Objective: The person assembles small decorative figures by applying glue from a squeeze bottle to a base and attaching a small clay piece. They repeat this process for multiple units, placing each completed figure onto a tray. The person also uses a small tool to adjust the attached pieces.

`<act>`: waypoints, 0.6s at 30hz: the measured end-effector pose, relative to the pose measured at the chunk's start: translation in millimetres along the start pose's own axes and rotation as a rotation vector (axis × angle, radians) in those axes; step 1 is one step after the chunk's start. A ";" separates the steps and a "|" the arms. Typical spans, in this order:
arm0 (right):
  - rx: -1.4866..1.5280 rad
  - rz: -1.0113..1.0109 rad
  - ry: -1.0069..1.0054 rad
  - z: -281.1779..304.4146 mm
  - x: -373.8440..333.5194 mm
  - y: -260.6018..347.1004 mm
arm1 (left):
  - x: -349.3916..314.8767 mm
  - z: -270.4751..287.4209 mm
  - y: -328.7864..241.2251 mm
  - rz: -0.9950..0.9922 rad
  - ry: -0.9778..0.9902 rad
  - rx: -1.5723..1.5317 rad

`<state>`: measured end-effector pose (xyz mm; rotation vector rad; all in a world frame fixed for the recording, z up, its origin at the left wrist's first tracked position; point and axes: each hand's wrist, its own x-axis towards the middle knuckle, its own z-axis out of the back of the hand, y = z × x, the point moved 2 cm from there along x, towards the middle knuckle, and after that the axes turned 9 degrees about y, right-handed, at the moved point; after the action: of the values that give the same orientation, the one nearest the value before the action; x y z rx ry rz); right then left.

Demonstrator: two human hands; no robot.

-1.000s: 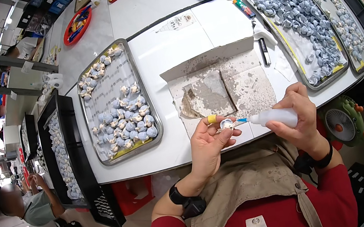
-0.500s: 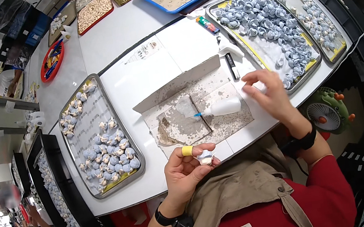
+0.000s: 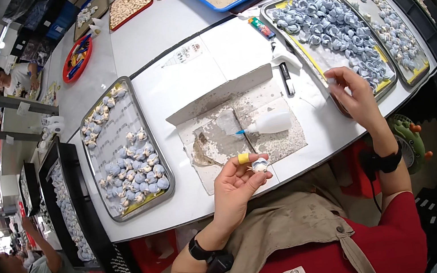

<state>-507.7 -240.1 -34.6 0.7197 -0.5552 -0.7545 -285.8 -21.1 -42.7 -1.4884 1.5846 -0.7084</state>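
My left hand [image 3: 241, 183], with yellow tape round one finger, pinches a small white-and-blue moulded figure [image 3: 260, 165] above the table's front edge. My right hand [image 3: 356, 93] is over the near left edge of a metal tray [image 3: 315, 65] full of blue-grey cupped shell pieces [image 3: 336, 30]. Its thumb and forefinger close on what looks like one small blue-grey shell piece [image 3: 330, 81]. Between the hands, a white squeeze bottle [image 3: 273, 123] with a blue tip lies on a stained, folded cardboard sheet [image 3: 283, 140].
To the left stands a metal tray [image 3: 162, 163] of blue-and-white figures. Another such tray [image 3: 425, 67] is at far right. A black marker [image 3: 287, 79] lies beside the cardboard. Farther back are a blue-rimmed tray [image 3: 220, 8] and a red basket [image 3: 69, 76]. Other people sit at left.
My right hand has moved right to the shell tray, its fingertips now closed. My left hand has shifted slightly right and up with the figure. The whole view has turned a little.
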 end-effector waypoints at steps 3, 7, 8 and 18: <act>0.379 -0.002 0.134 -31.2 -20.2 46.2 | 0.4 0.8 2.5 -0.031 -0.002 -0.007; 0.393 0.238 0.297 -59.3 -35.2 96.2 | -2.7 -0.9 1.6 -0.037 0.009 -0.013; 0.365 0.358 0.274 -64.8 -35.6 106.5 | -3.5 -0.2 1.4 -0.055 0.027 -0.014; 0.078 0.465 0.097 -100.2 -40.5 123.3 | -12.1 4.0 2.2 -0.160 0.019 -0.066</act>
<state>-413.7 -107.5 -13.3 0.6617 -0.6361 -0.2651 -284.1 -8.4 -44.3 -1.6755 1.5275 -0.7682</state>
